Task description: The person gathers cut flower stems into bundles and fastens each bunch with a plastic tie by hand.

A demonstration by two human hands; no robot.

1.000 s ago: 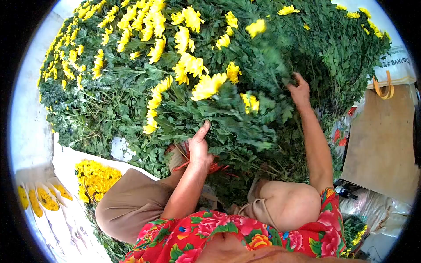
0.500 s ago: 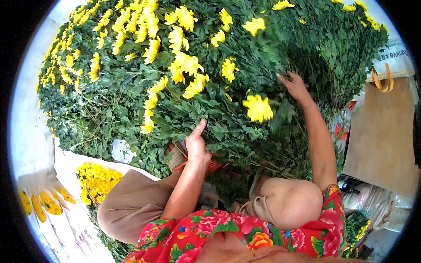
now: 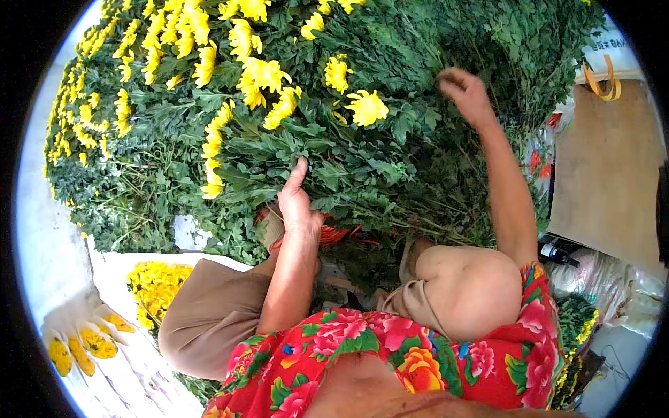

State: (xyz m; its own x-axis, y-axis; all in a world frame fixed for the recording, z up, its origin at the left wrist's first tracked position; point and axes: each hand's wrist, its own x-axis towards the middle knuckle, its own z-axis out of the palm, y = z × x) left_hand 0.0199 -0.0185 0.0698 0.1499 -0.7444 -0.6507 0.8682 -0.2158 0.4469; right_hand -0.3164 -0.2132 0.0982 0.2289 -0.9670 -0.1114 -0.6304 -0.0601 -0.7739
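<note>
The left forearm rises from between the knees, its hand point(image 3: 300, 202) wrapped around a leafy flower bunch point(image 3: 324, 167) with the thumb upright against the foliage, while the right arm stretches out to the right hand point(image 3: 465, 94), fingers curled at the big green pile point(image 3: 516, 56) — whether they pinch a stem I cannot tell. The bunch lies across the left grip, its frilled yellow blooms point(image 3: 213, 157) beyond it to the left, amid dark, lobed, matte leaves and thin stems.

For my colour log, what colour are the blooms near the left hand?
Yellow; the blooms show best in the head view.
</note>
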